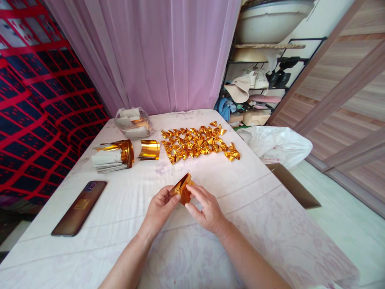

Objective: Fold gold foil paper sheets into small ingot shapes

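Over the desk (255,192), the left hand (160,206) pinches the gold paper (184,196); the right hand (209,209) touches it, grip closure unclear. Probably light, slick, easily crushed: best held by folded edges.

A lilac curtain (168,52) is hung at top centre; a black rack (248,62) is flanked by wood-grain panels (337,72) upper right, and pale floor (345,228) is seen lower right

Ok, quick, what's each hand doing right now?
Left hand: closed, pinching the folded gold piece.
Right hand: touching the same piece; whether its grip is closed can't be told.
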